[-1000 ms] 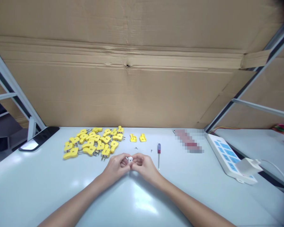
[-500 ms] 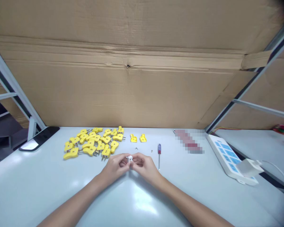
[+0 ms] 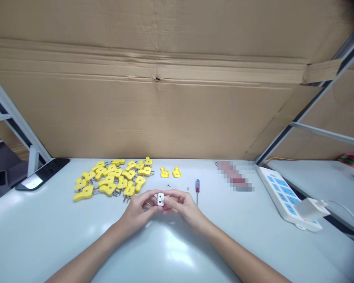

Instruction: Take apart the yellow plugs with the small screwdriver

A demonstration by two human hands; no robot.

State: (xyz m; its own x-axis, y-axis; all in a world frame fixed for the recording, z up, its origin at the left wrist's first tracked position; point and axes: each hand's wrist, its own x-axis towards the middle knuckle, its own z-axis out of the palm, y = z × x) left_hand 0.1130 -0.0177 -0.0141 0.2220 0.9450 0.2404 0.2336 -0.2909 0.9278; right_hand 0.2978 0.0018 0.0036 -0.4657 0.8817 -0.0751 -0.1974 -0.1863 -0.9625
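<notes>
Between my hands is a small white block (image 3: 160, 199), its face with two dark square openings turned up towards me. My left hand (image 3: 141, 207) pinches its left side with thumb and fingers. From the right, the fingertips of my right hand (image 3: 181, 206) close on it as well. Beyond my hands lie two halves of a yellow plug shell, one on the left (image 3: 164, 172) and one on the right (image 3: 176, 171). Small dark screws (image 3: 168, 185) rest nearer to me. A screwdriver (image 3: 197, 186) with a blue and red handle lies just past my right hand.
Many yellow plugs with metal pins (image 3: 107, 190) are heaped at the left. A white power strip (image 3: 283, 192) with a white adapter (image 3: 311, 208) plugged in stands at the right. A dark phone-like slab (image 3: 43, 175) lies far left. Cardboard (image 3: 177, 122) walls off the back.
The white block has been turned in my fingers, so its face with two openings now shows. Both hands stay on it. The view has shifted slightly.
</notes>
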